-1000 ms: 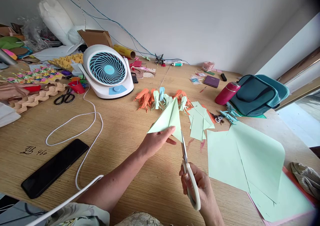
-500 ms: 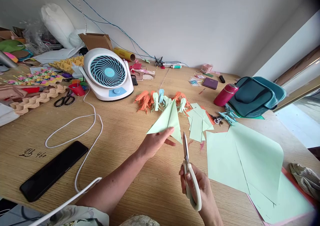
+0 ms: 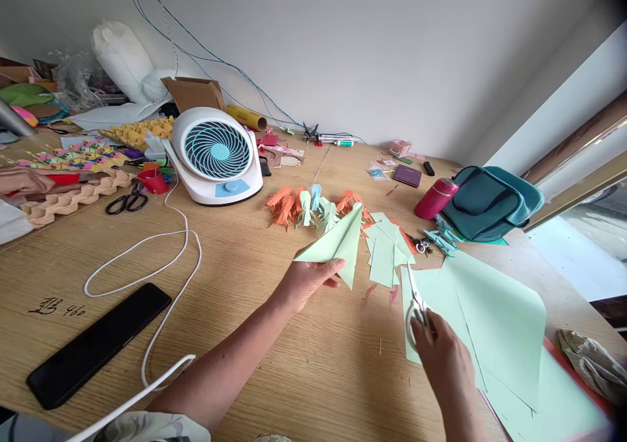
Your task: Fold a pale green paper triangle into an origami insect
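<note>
My left hand [image 3: 307, 280] pinches a folded light green paper triangle [image 3: 337, 241] and holds it just above the wooden table [image 3: 255, 337]. Off to the right, my right hand [image 3: 443, 354] grips white-handled scissors [image 3: 416, 301], blades closed and pointing away from me. The scissors rest over the near left edge of the large light green sheets [image 3: 490, 318]. A gap of bare table separates the two hands. Small cut green pieces [image 3: 386, 246] lie just right of the folded triangle.
Folded orange, green and blue paper figures [image 3: 313, 204] lie in a row beyond the triangle. A white desk fan [image 3: 218, 155], its white cable [image 3: 161, 246], a black phone [image 3: 95, 344], black scissors [image 3: 126, 200], a pink bottle [image 3: 435, 197] and a teal bag [image 3: 490, 200] surround the work area.
My right hand has carried the scissors away from the folded triangle to the right, down onto the large green sheets. My left hand still holds the triangle, now tilted slightly.
</note>
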`<state>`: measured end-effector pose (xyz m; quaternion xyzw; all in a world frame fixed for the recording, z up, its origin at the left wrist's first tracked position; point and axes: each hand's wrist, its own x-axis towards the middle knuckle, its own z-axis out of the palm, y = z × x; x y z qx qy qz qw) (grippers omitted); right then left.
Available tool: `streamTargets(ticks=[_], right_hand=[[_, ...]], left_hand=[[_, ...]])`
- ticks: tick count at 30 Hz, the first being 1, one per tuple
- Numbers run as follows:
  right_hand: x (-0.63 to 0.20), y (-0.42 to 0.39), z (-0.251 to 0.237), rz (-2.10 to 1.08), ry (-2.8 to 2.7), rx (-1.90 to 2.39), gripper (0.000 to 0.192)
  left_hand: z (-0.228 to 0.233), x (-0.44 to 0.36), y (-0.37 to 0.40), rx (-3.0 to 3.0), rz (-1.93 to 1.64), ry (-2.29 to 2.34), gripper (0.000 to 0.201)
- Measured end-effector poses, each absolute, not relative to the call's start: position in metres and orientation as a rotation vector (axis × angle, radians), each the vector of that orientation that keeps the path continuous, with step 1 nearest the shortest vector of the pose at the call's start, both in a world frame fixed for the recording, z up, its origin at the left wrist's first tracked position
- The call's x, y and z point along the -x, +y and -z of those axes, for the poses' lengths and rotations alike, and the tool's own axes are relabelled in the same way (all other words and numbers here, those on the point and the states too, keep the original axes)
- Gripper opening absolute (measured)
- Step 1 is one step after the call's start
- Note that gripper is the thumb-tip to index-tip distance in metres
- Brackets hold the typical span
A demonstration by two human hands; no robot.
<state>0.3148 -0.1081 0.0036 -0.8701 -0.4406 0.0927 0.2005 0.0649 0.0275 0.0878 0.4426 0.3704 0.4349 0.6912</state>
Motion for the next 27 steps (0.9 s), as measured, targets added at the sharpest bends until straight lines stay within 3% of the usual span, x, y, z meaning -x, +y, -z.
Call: streamTargets(ticks=[6,15,18,23,27], right_hand=[[-0.364,-0.122,0.009,-0.089,-1.042,2.854,0.048],[-0.366,-0.129,0.004,-0.041,-0.928,2.877,0.05],[-0.346,-0.119,-0.008,0.025,-0.95,2.53,0.049],[-0.284,-0.091,-0.032,-0.703,-0.959,1.524,0.051],[-0.246,-0.076,-0.034,-0.936,-0.855,1.301,0.033]], left_hand=[[-0.082,-0.063,0.031,-1.041,-0.975,0.779,0.034],[-0.081,-0.062,0.028,-1.091,-0.982,0.723,0.037],[-0.081,-0.064,0.026,-1.153,-0.975,0.685,0.038],[-0.067,-0.07,0.02,-1.28,-0.715,0.658,0.04],[-0.054,-0.073,0.01,-1.413,-0.594,0.633,0.036]])
